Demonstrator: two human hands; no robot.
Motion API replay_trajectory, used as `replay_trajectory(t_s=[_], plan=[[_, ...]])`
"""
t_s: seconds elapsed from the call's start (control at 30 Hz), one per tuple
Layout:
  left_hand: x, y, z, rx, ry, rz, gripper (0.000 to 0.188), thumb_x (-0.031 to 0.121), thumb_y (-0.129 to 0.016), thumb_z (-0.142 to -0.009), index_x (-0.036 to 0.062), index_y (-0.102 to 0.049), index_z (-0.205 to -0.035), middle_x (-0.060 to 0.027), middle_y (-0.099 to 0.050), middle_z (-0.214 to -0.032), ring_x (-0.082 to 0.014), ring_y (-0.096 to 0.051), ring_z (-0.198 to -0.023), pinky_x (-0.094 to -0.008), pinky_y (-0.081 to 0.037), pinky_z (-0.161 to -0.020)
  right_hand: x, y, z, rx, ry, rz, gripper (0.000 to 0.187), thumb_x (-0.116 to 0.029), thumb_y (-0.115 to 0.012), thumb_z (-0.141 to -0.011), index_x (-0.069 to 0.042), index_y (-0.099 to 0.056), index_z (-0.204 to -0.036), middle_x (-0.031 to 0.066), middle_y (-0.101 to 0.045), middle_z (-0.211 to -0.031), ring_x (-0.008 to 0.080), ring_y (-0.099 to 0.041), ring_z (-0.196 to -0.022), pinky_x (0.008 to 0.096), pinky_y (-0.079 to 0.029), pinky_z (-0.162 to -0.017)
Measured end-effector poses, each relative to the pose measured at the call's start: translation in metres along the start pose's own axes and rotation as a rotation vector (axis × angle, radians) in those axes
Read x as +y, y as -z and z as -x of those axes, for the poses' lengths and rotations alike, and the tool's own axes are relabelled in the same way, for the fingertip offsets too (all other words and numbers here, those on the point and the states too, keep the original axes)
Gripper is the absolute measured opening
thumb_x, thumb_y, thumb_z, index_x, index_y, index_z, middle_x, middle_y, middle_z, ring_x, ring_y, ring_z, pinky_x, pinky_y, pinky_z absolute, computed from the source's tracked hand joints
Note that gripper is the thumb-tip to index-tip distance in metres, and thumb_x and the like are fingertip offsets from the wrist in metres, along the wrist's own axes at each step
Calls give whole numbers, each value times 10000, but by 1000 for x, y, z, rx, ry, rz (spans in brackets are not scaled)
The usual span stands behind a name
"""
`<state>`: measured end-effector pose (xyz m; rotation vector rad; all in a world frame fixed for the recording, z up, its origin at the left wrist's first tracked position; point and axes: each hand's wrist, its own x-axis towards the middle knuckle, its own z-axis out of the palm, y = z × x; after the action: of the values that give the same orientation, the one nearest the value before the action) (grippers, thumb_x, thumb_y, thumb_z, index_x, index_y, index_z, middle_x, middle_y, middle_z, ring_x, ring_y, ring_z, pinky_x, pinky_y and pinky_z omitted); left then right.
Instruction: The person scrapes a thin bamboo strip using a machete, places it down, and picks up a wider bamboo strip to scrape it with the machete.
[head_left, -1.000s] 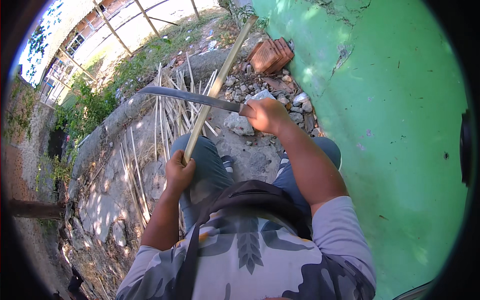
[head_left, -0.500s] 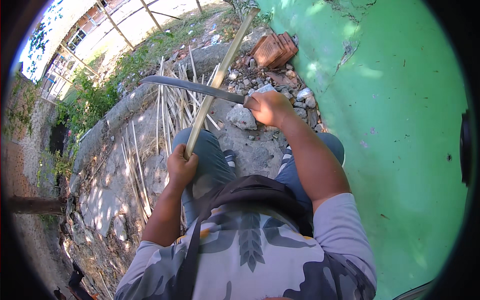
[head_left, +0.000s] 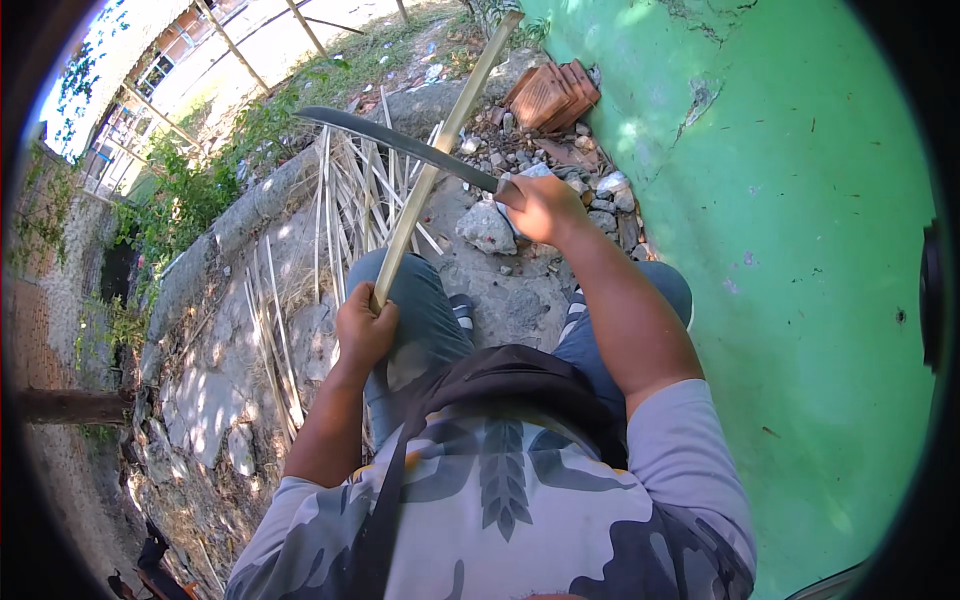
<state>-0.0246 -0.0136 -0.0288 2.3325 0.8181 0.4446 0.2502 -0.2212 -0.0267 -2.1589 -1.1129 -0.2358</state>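
Observation:
My left hand (head_left: pixel 366 325) is closed round the near end of a long pale strip of split bamboo (head_left: pixel 408 222), which slants up and away over my left knee. My right hand (head_left: pixel 543 208) grips the handle of a machete (head_left: pixel 405 143). The dark blade points left and crosses the strip at about the middle of its length; I cannot tell whether its edge touches the strip. Behind the crossing, many thin pale strips (head_left: pixel 338 200) lie in a loose heap on the ground, and more thin strips (head_left: pixel 268 335) lie to the left of my knee.
Close on my right stands a green wall (head_left: pixel 790 250) with cracked patches. Ahead lie stacked clay tiles (head_left: pixel 552 97), small rubble and a pale rock (head_left: pixel 487 228). A low stone kerb (head_left: pixel 215 250) curves round the left side, with green plants (head_left: pixel 185 190) beyond it.
The machete has moved up the strip, away from me, and its tip has tilted upward. My left hand and the strip are almost where they were.

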Motion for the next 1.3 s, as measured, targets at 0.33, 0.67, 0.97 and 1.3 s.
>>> replay_trajectory(t_s=[0.33,0.67,0.97,1.3], plan=[[-2,1,3,2,-111,-11,181,158,-688,-818,32,-650,-942,-172,-646,-725,-319,-654,-649,-409,-512,-638,-12,8,0,-159,226,174,185,-271,-724,-811,-111,-631,-819,125,-673,-763,387,-672,-759,518,-505,-672],[11,1,1,-60,-41,-94,225,166,-676,-795,43,-662,-982,-196,-679,-798,-392,-680,-757,-459,-532,-713,5,17,7,-146,-15,165,195,-263,-747,-806,-140,-678,-941,117,-710,-830,356,-703,-824,488,-540,-733],[-1,2,5,-16,-113,-48,223,164,-694,-799,48,-654,-985,-191,-682,-802,-384,-685,-746,-451,-538,-703,-7,21,-4,-404,27,109,144,-184,-693,-786,-129,-659,-914,122,-704,-837,355,-694,-845,471,-536,-735],[9,-1,6,14,-90,-77,217,158,-691,-799,41,-658,-979,-191,-677,-778,-377,-685,-726,-450,-537,-670,-12,20,4,-219,21,92,151,-230,-722,-817,-128,-670,-915,136,-693,-777,384,-683,-811,481,-528,-704]])
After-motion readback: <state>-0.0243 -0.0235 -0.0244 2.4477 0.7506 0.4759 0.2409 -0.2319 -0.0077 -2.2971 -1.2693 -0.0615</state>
